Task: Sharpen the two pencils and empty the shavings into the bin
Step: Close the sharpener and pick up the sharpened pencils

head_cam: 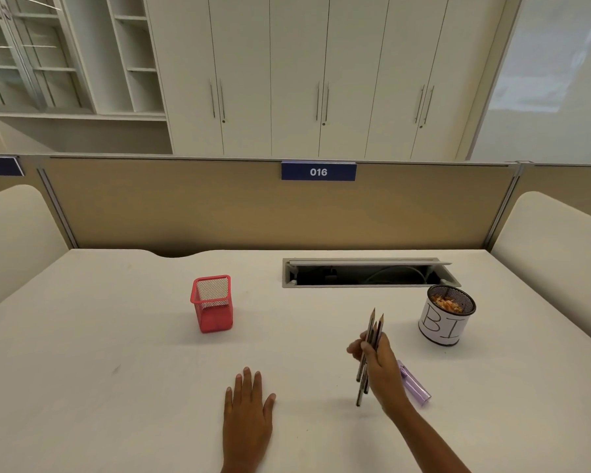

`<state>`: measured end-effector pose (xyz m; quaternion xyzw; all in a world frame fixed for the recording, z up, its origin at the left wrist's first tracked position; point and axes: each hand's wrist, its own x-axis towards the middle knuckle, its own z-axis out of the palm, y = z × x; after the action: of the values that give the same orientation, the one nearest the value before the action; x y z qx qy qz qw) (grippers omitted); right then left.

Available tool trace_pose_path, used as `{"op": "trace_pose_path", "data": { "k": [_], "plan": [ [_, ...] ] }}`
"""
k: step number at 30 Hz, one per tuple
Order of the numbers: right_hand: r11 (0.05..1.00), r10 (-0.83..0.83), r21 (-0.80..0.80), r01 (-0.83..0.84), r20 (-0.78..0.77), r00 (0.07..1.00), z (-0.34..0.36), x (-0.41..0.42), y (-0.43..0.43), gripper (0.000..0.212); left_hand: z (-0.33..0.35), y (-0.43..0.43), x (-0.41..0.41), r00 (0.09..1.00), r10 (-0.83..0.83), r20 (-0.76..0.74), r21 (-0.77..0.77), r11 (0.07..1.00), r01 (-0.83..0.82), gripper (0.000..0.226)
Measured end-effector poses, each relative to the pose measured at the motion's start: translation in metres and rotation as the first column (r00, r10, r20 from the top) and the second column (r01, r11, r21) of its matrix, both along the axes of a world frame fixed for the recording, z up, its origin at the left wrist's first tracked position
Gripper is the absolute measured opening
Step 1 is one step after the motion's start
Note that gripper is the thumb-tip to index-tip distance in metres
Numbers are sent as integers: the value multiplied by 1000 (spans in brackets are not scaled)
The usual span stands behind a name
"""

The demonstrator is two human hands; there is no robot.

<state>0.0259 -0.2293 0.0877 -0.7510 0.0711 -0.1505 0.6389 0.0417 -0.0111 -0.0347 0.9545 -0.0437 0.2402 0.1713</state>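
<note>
1. The right hand point(377, 360) is closed around a small bundle of pencils point(372, 327). Its fingers are curled round the shafts near their middle, holding them clear of the table point(116, 353) with points up and leaning slightly right. I count 3 tips, though they overlap.
2. The left hand point(248, 414) lies flat on the table, palm down, fingers straight and slightly spread, holding nothing.
3. Just behind the right wrist lies the sharpener point(415, 387), a translucent lilac plastic case on its side, partly hidden by the hand.
4. Further right stands the bin point(442, 331), a round dark mesh cup wrapped in white paper lettered "BI". Orange-and-tan shavings point(449, 303) are heaped inside.
5. The tips look pointed and the shavings sit in the bin, so I judge the sharpening and emptying to be largely done. I cannot tell whether the sharpener's chamber holds any more.
6. The next move probably calls for setting the slim, smooth, dark-grey pencils down together. The square red mesh holder point(214, 312), well to the left, would suit.
7. The table is matt off-white, with an open cable tray point(365, 276) at its far edge.
</note>
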Motion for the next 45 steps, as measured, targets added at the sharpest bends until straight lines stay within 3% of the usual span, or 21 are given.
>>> {"op": "trace_pose_path", "data": {
  "k": [4, 9, 14, 18, 25, 29, 36, 42, 45],
  "plan": [
    [998, -33, 55, 29, 75, 997, -5, -4, 7, 30, 3, 0, -1, 999, -21, -35, 2, 1000, 21, 56],
    [997, -65, -30, 67, 63, 996, -24, -16, 10, 30, 2, 1, -1, 999, -22, -39, -11, 1000, 22, 55],
    [990, -50, -130, 44, -42, 998, -47, -27, 11, 32, -2, 3, -1, 988, -28, 154, -7, 1000, 29, 56],
    [992, -60, -115, 50, -84, 995, -49, -27, 14, 30, -6, 3, 1, 985, -44, 169, -4, 999, 45, 56],
    [978, -134, 147, 148, -100, 986, -19, 2, 41, 11, -6, 16, 8, 988, -103, 117, 35, 994, 99, 57],
    [964, -58, 254, 81, -97, 994, 6, 26, 74, 14, -1, 33, 18, 997, -71, 16, 23, 997, 71, 56],
    [899, -4, 435, 56, -120, 993, 46, 76, 143, 12, 0, 67, 39, 989, 17, 146, 87, 996, -30, 59],
    [854, -17, 518, 42, -52, 998, 64, 114, 184, 25, -7, 78, 53, 987, -1, 160, 109, 994, -16, 61],
    [836, -25, 546, 50, -53, 998, 66, 129, 197, 22, -2, 76, 59, 993, -12, 122, 114, 993, -2, 61]
  ]
}}
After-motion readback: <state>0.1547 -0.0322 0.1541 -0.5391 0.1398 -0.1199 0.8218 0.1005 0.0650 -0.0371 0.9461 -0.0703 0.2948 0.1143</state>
